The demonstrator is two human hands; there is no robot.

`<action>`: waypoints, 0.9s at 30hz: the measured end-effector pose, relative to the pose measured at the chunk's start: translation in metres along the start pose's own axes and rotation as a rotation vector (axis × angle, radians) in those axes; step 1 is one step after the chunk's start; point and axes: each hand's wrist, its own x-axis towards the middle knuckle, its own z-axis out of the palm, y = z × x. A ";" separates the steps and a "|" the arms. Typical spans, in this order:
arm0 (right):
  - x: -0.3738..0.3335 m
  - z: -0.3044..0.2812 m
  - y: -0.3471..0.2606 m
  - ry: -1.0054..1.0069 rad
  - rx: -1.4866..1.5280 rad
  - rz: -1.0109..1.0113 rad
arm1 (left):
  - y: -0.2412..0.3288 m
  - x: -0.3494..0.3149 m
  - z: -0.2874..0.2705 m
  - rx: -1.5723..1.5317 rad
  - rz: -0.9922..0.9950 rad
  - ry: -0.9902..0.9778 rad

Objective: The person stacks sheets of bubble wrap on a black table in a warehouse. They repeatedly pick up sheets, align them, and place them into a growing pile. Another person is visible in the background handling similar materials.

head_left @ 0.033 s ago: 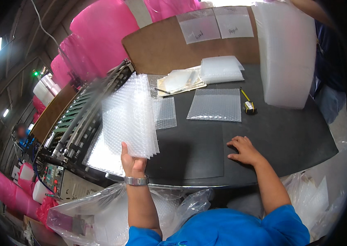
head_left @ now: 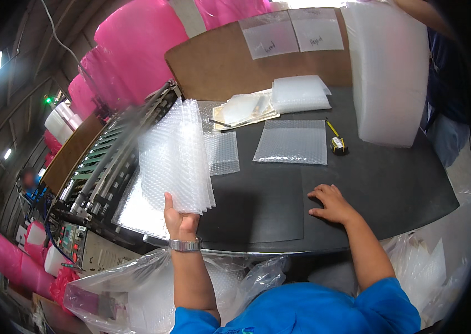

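Note:
My left hand grips the lower edge of several clear bubble wrap sheets, its thumb on the near face. The fanned sheets stand up over the table's left side, next to the machine. My right hand rests on the black tabletop, fingers apart, holding nothing. Beyond it lie a flat bubble wrap piece and a yellow and black tape measure. Another bubble wrap piece lies partly hidden behind the held sheets.
A machine with rollers borders the table's left. Towards the back lie papers with a pen and a white stack of foam-like pouches. A tall bubble wrap roll stands at right, a person behind it. Clear plastic bags hang below.

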 end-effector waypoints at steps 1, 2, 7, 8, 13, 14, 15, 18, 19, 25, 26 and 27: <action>0.000 0.001 0.001 0.011 -0.008 -0.015 | 0.001 0.000 0.000 0.017 0.003 0.002; 0.000 0.002 0.002 0.008 -0.004 -0.018 | 0.001 0.001 0.000 0.033 0.005 0.004; 0.003 -0.004 -0.007 -0.054 0.025 0.032 | 0.000 -0.001 -0.001 0.007 -0.004 -0.022; 0.003 -0.005 -0.013 -0.035 0.158 0.065 | 0.000 0.000 -0.002 0.011 -0.004 -0.032; -0.003 0.003 -0.048 0.029 1.032 0.094 | -0.032 -0.017 0.006 0.074 0.041 -0.133; -0.007 0.004 -0.061 0.012 1.201 0.053 | -0.048 -0.024 0.004 0.108 0.050 -0.158; -0.008 0.003 -0.076 0.003 1.370 0.008 | -0.065 -0.029 -0.003 0.148 0.063 -0.207; -0.003 0.010 -0.108 0.215 1.619 0.041 | -0.117 -0.072 0.000 0.382 0.038 -0.208; 0.001 0.007 -0.109 0.302 1.649 0.090 | -0.129 -0.082 -0.003 0.421 -0.002 -0.218; -0.045 -0.036 -0.071 0.337 1.372 0.001 | -0.119 -0.091 -0.007 0.314 -0.063 -0.131; -0.061 -0.048 -0.062 0.336 1.306 -0.010 | -0.113 -0.086 -0.010 0.305 -0.055 -0.192; -0.079 -0.059 -0.053 0.375 1.259 0.031 | -0.111 -0.086 -0.008 0.352 -0.088 -0.160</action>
